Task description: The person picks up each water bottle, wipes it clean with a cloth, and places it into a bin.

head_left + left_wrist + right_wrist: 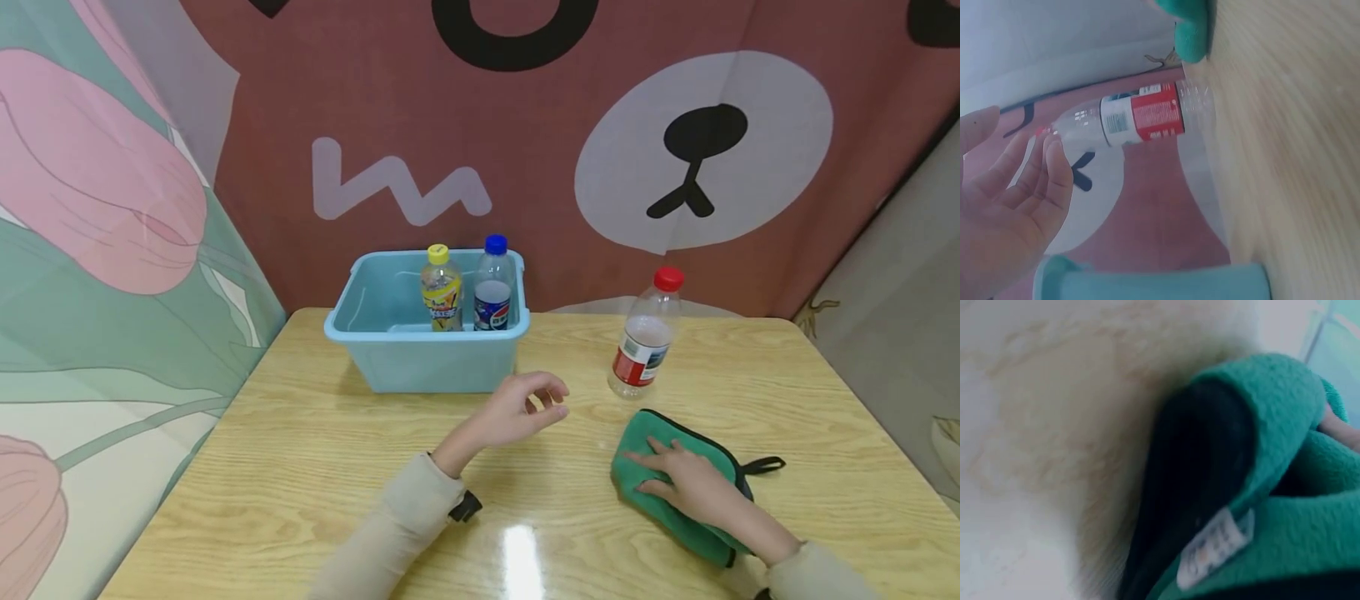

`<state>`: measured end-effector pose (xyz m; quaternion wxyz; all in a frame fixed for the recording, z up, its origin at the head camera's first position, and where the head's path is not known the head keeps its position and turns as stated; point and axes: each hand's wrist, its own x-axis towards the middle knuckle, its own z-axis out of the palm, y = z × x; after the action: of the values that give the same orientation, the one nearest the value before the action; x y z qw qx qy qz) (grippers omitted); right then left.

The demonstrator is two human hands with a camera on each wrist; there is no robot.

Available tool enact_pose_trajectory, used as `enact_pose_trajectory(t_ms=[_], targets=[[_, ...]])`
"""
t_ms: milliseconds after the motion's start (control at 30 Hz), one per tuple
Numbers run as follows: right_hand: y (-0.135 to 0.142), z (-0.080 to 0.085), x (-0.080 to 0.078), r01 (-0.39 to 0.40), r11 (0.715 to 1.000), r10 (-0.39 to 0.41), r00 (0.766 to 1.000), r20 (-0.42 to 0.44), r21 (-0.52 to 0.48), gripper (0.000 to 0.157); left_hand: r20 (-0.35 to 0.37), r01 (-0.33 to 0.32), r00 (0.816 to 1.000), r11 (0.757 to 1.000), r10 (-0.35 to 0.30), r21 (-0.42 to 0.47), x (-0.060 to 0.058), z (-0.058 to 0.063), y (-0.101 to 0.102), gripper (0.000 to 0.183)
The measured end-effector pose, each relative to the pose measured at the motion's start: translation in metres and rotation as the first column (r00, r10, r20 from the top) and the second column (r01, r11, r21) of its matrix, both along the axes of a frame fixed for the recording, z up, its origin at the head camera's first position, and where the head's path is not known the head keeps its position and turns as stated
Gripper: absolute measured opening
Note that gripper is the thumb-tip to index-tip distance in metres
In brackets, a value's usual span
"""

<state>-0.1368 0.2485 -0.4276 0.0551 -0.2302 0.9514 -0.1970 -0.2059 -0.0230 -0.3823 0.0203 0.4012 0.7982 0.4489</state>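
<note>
My left hand (522, 408) hovers over the table in front of the blue tub, fingers loosely bent and holding nothing. To its right stands a clear plastic bottle (647, 337) with a red cap and a red-and-white label; the left wrist view shows this bottle (1141, 115) beyond the fingers, apart from them. My right hand (693, 483) rests on a folded green towel (637, 442) with black edging and a hanging loop, its fingers spread over the top. In the right wrist view the towel (1285, 400) shows its fold and a white tag (1215, 549), hiding most of that hand.
A light blue plastic tub (442, 364) stands at the back left of the wooden table (300, 467). Inside it are a yellow-capped bottle (442, 292) and a blue-capped bottle (493, 292), both upright. A printed curtain (525, 167) hangs behind the table's back edge.
</note>
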Motion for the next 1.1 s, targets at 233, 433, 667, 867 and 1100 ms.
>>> enact_pose_trajectory(t_ms=[233,433,667,867,1100], targets=[[0.020,0.001,0.001,-0.075,0.965,0.056,0.995,-0.082,-0.253,0.043,0.112,-0.070,0.992,0.992,0.058,0.102,-0.014,-0.001,0.021,0.019],[0.041,0.003,0.004,-0.027,0.883,0.071,0.995,0.077,-0.469,0.043,0.188,-0.198,0.968,0.963,0.163,0.182,-0.029,0.006,0.042,0.036],[0.065,0.008,0.008,0.018,0.810,0.100,0.981,0.168,-0.587,0.044,0.178,-0.231,0.965,0.945,0.192,0.233,-0.050,0.019,0.074,0.052],[0.082,0.017,0.013,0.022,0.771,0.130,0.973,0.191,-0.637,0.046,0.153,-0.284,0.953,0.945,0.261,0.162,-0.067,0.012,0.102,0.064],[0.100,0.016,0.016,0.082,0.750,0.071,0.976,0.204,-0.656,0.046,0.131,-0.310,0.947,0.942,0.293,0.129,-0.074,0.003,0.123,0.077]])
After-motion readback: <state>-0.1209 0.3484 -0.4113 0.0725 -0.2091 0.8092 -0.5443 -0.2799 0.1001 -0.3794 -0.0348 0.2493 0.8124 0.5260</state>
